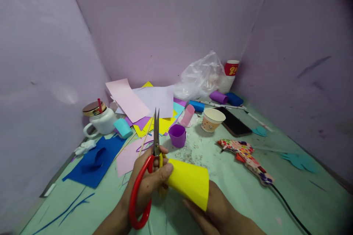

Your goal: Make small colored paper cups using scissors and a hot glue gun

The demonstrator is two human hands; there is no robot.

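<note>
Red-handled scissors (156, 149) are held in the curled left hand (149, 183), its thumb pressed on a yellow paper tube (190, 181). Above the table (104, 196), the tube's wider end is held by the right hand (220, 205), its fingers partly hidden.

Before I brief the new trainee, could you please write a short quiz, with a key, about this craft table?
1. Multiple choice: Which item does the left-hand grip hold along with the rolled yellow paper piece?
A) metal scissors with red handles
B) dark flat phone
C) clear plastic bag

2. True or false: The right-hand grip is at the wider end of the yellow piece.

3. Put in order, left to right in the picture: floral-patterned glue gun, round white mug with a gold-coloured lid, small purple paper cup.

Key: 1. A; 2. True; 3. mug, purple cup, glue gun.
</note>
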